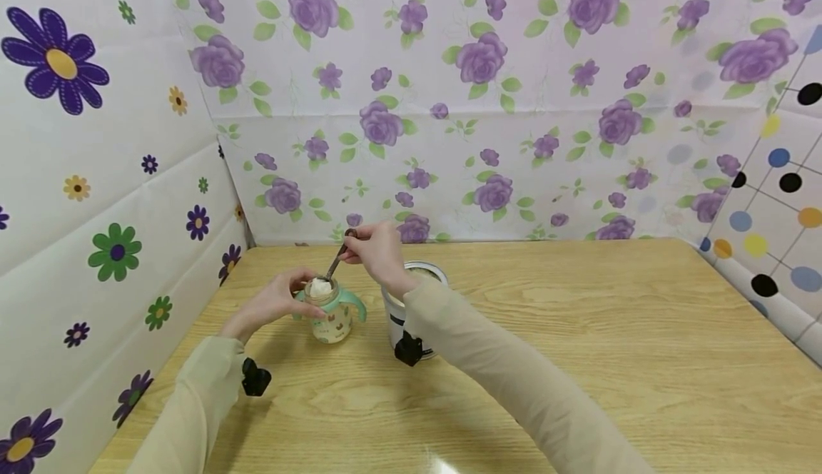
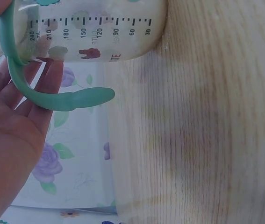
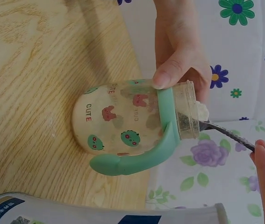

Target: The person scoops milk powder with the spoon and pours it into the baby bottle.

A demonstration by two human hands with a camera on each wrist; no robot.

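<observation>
A clear baby bottle (image 1: 332, 325) with a green two-handled collar stands on the table, its mouth uncovered. My left hand (image 1: 280, 297) grips it around the neck, thumb on the near side. In the left wrist view, the bottle (image 2: 90, 35) shows a millilitre scale. My right hand (image 1: 380, 253) pinches the handle of a spoon (image 1: 337, 260) above the bottle. In the right wrist view, the bowl end of the spoon (image 3: 230, 135) is at the bottle's mouth, where a heap of white powder (image 3: 202, 112) shows. The bowl itself is mostly hidden.
A white can (image 1: 394, 317) with an open top stands right of the bottle, partly behind my right wrist. The wooden table (image 1: 578, 331) extends to the right. A patterned cloth wall (image 1: 449, 138) closes the back, and another cloth (image 1: 115, 195) runs along the left.
</observation>
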